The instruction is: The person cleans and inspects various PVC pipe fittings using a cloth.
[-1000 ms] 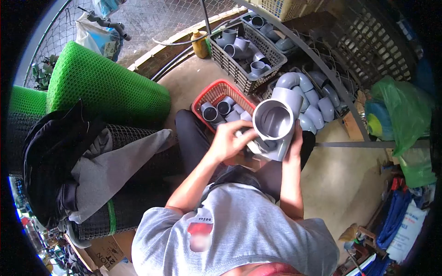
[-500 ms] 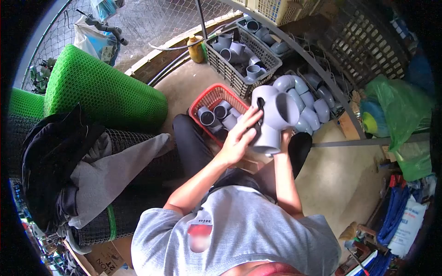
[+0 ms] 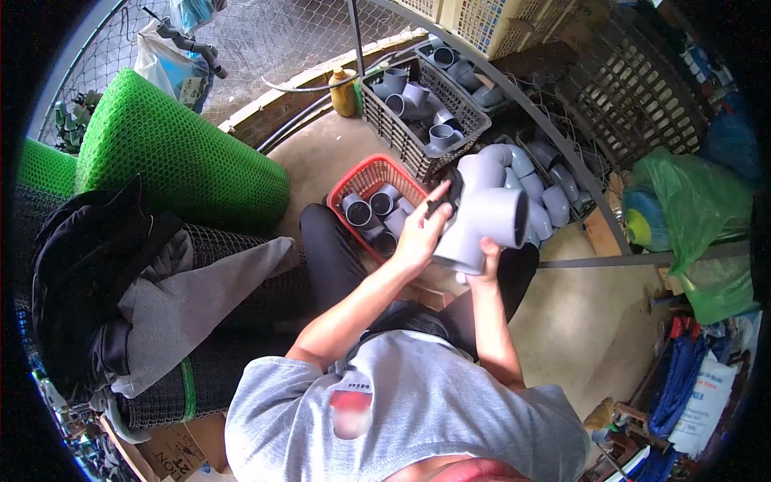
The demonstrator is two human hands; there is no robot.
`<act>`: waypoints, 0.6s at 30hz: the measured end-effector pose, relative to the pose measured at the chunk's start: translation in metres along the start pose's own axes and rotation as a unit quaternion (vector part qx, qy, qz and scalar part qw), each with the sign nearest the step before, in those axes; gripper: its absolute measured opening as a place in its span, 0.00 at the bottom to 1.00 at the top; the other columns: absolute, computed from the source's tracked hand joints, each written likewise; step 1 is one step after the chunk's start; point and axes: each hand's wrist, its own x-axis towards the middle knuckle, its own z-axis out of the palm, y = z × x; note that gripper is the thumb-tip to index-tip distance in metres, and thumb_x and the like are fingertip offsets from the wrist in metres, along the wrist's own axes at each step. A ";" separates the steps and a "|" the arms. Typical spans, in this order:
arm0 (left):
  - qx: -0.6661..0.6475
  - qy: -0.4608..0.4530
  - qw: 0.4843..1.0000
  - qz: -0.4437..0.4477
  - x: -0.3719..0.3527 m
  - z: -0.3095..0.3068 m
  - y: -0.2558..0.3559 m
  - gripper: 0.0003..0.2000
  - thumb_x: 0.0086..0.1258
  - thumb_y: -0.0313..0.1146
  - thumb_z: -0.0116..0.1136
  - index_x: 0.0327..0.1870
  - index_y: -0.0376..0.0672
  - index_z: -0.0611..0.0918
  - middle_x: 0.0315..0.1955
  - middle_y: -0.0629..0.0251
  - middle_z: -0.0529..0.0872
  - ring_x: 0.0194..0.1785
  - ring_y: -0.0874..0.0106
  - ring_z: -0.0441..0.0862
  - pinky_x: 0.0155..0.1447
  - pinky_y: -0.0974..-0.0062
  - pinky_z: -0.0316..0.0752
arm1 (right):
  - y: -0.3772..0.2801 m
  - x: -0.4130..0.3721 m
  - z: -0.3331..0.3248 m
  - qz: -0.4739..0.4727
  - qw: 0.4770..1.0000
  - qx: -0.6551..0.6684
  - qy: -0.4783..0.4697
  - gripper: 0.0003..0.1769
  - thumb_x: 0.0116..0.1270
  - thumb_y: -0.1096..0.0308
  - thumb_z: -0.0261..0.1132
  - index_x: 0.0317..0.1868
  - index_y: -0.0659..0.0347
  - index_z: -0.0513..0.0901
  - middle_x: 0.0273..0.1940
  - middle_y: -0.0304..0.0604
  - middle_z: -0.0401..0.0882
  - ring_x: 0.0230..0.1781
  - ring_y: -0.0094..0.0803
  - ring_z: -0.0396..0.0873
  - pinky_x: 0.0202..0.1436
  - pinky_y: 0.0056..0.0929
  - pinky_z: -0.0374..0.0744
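A large grey plastic pipe tee (image 3: 486, 215) is held up over my lap, its side opening turned to the right. My right hand (image 3: 484, 263) grips its lower end from below, with the thumb up on the near side. My left hand (image 3: 424, 237) is at the left side of the fitting, fingers closed around a small black object (image 3: 454, 189); what this is I cannot make out. Below and left, a red basket (image 3: 345, 178) with several grey pipe fittings (image 3: 357, 212) stands between my knees.
Ahead is a black crate (image 3: 391, 132) of grey fittings, with a pile of grey elbows (image 3: 554, 205) to its right. A yellow bottle (image 3: 343, 95) stands left of the crate. Rolls of green mesh (image 3: 181, 149) and a dark jacket (image 3: 76, 273) lie to my left.
The tee has been turned, so its side opening now points right. My right thumb has come round onto its near side. My left fingers have bent around the black object.
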 end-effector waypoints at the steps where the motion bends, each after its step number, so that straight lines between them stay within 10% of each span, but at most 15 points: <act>1: 0.090 -0.031 0.992 0.086 -0.005 -0.003 0.000 0.26 0.78 0.35 0.58 0.76 0.42 0.74 0.75 0.53 0.72 0.79 0.64 0.64 0.80 0.65 0.57 | 0.011 0.005 -0.016 0.005 1.000 0.003 0.020 0.44 0.62 0.49 0.71 0.72 0.66 0.68 0.61 0.46 0.76 0.62 0.38 0.78 0.65 0.41 0.79; 7: 0.315 -0.188 0.878 0.308 0.007 -0.017 0.026 0.26 0.67 0.34 0.64 0.68 0.46 0.82 0.75 0.50 0.71 0.84 0.48 0.54 0.84 0.45 0.44 | 0.008 -0.003 -0.044 0.115 0.987 0.071 -0.087 0.53 0.60 0.45 0.78 0.78 0.58 0.63 0.72 0.45 0.70 0.71 0.39 0.71 0.75 0.44 0.72; 10: 0.245 -0.142 0.909 0.307 0.034 -0.022 0.016 0.25 0.68 0.34 0.63 0.69 0.45 0.81 0.76 0.53 0.72 0.85 0.53 0.53 0.84 0.50 0.44 | -0.006 -0.013 -0.008 0.116 0.992 -0.040 -0.032 0.57 0.55 0.39 0.79 0.79 0.54 0.61 0.72 0.42 0.68 0.73 0.43 0.68 0.77 0.49 0.68; 15: -0.090 -0.037 0.991 0.090 0.051 -0.015 -0.020 0.33 0.79 0.38 0.59 0.82 0.43 0.64 0.71 0.65 0.75 0.72 0.75 0.70 0.76 0.74 0.63 | 0.005 -0.012 0.002 0.084 0.996 0.010 0.036 0.44 0.60 0.52 0.72 0.75 0.55 0.66 0.68 0.46 0.72 0.70 0.41 0.70 0.72 0.45 0.71; 18: -0.172 -0.013 0.981 -0.089 0.020 -0.006 -0.032 0.35 0.79 0.43 0.60 0.82 0.41 0.62 0.76 0.63 0.69 0.74 0.72 0.68 0.78 0.72 0.60 | 0.000 0.003 -0.002 0.016 0.999 0.012 0.026 0.42 0.65 0.47 0.65 0.74 0.59 0.66 0.70 0.50 0.70 0.71 0.41 0.70 0.74 0.44 0.69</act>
